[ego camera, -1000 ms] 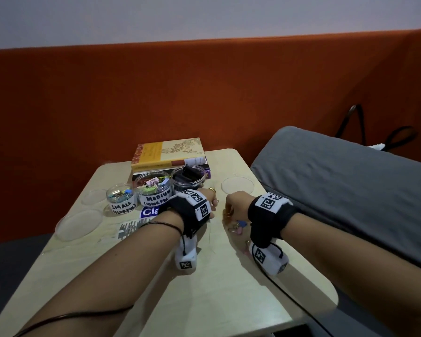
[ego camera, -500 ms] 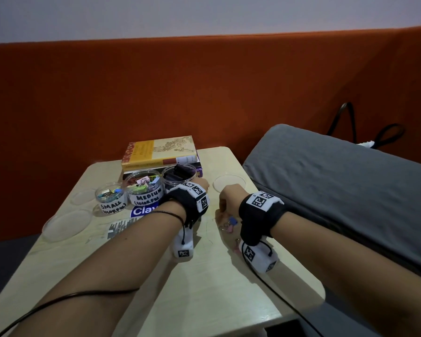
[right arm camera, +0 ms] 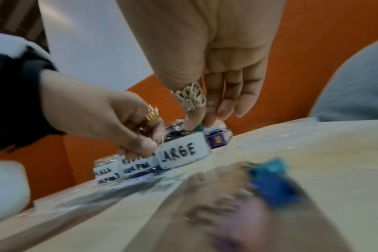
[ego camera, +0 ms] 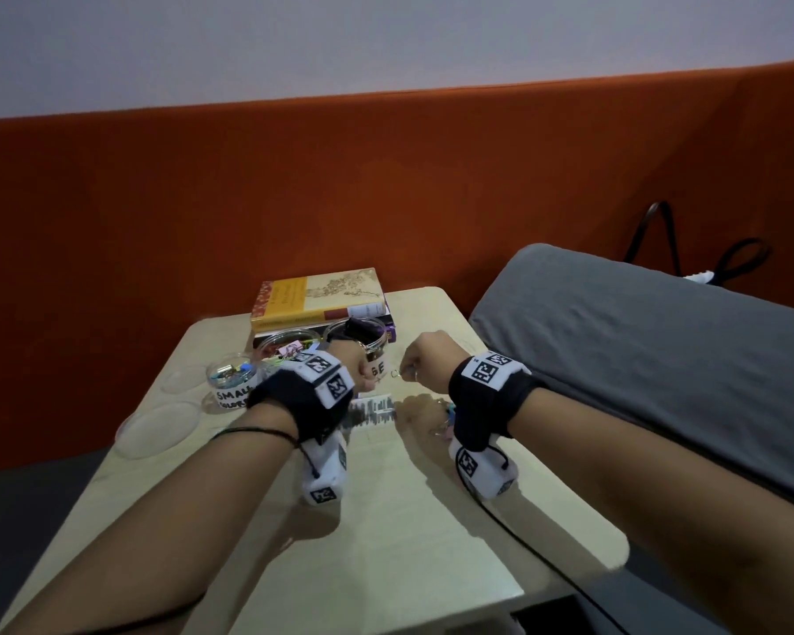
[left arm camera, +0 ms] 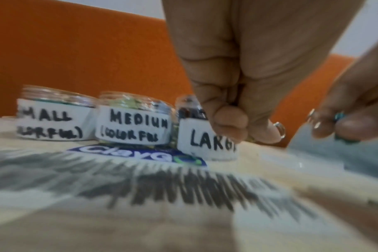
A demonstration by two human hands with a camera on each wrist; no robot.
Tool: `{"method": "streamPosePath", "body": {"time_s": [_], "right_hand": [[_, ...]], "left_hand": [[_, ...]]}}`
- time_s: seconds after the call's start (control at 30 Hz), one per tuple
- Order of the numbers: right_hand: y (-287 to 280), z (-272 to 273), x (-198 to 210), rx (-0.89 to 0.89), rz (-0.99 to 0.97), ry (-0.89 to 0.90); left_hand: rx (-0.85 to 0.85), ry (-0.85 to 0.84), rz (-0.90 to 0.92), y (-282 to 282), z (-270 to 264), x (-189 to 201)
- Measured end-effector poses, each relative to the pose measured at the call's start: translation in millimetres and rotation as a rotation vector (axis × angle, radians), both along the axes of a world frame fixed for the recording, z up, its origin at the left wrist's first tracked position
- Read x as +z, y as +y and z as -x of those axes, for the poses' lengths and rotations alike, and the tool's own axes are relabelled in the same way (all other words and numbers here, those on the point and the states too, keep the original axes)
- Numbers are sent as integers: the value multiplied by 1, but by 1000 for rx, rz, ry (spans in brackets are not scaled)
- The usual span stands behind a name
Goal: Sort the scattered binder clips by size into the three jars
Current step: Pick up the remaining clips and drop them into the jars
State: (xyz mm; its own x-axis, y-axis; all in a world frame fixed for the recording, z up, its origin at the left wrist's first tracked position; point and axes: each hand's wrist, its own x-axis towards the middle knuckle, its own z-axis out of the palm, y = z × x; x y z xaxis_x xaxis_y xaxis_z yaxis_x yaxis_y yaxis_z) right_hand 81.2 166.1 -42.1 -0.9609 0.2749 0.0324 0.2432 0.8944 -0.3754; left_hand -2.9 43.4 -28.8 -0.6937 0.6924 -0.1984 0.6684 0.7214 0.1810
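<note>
Three clear jars stand in a row on the table: SMALL (ego camera: 230, 382), MEDIUM (ego camera: 285, 348) and LARGE (ego camera: 377, 355), each holding clips. My left hand (ego camera: 367, 368) hovers in front of the LARGE jar (left arm camera: 205, 145), fingers curled and pinching a small clip whose wire loop (left arm camera: 279, 129) sticks out. My right hand (ego camera: 413, 362) is just to its right, raised off the table, pinching a teal binder clip (right arm camera: 200, 127) between thumb and fingertips. A blue clip (right arm camera: 272, 180) and a few other loose ones (ego camera: 448, 412) lie under my right wrist.
Stacked books (ego camera: 322, 295) sit behind the jars. Clear lids (ego camera: 161, 426) lie left of the SMALL jar and one at the right edge. Printed stickers (ego camera: 372, 407) are on the tabletop (ego camera: 386, 520). A grey cushion (ego camera: 638, 341) borders the table's right side.
Both hands have risen from the loose clips and moved forward toward the LARGE jar. The right hand now carries a teal clip.
</note>
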Motion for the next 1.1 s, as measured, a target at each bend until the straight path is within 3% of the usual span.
{"method": "streamPosePath", "body": {"time_s": [0.13,0.3,0.47,0.63,0.83,1.1], "right_hand": [[-41,32,16,78,-3,77],[-95,82,36,127,69,184],[-132,125,40,126,99,172],[-143,150,29,125,108,96],[-132,144,26,171,82,116],[-78,66,46,170,-33,129]], "left_hand": [[246,-17,-231,-67,25,26],[557,22,-301,-129,77,38],[681,29,-275,-154,179,-20],[656,15,-229,-140,122,18],[498,-133,-229,-138,119,18],[266,38,-260,-130,61,26]]}}
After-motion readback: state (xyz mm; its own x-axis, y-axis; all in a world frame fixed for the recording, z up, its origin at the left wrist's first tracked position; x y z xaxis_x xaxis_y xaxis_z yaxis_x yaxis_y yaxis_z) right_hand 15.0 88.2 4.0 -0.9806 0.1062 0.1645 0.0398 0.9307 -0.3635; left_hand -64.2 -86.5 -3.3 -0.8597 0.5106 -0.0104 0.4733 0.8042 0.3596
